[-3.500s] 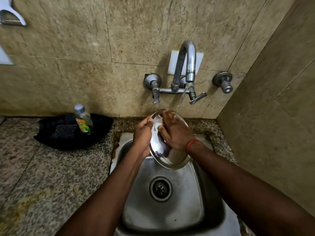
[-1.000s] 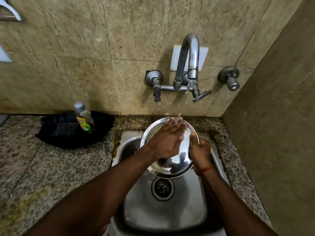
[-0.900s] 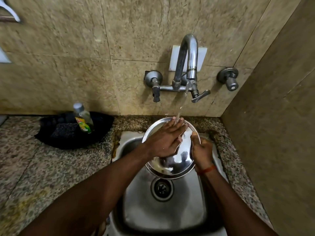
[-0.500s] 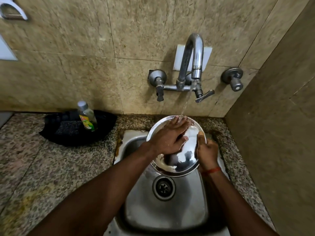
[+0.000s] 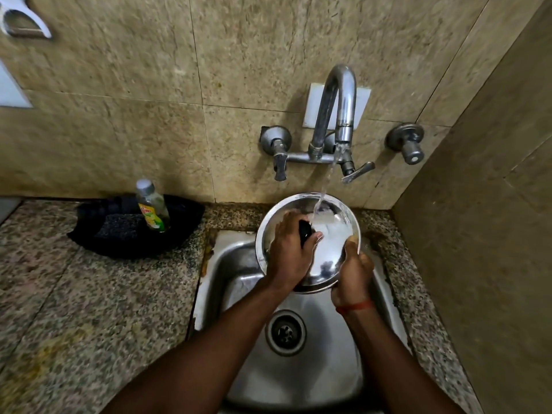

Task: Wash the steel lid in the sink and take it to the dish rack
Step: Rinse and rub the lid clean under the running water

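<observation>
A round steel lid [image 5: 330,234] is held tilted above the steel sink [image 5: 301,372], under a thin stream of water from the tap [image 5: 339,109]. My right hand [image 5: 352,274] grips the lid's right rim, thumb on its face. My left hand [image 5: 291,252] lies on the lid's face with its fingers curled around the lid's black knob [image 5: 305,231]. Water spreads over the lid's upper right part. No dish rack is in view.
A dish soap bottle [image 5: 151,206] stands in a black tray [image 5: 134,225] with a scrubber on the speckled granite counter [image 5: 89,294] at the left. Tiled walls close in behind and on the right. The drain [image 5: 285,331] sits below the lid.
My left hand went from lying flat on the lid's face to curling around its black knob. The water stream now lands on the lid beside that hand. The right hand keeps its grip.
</observation>
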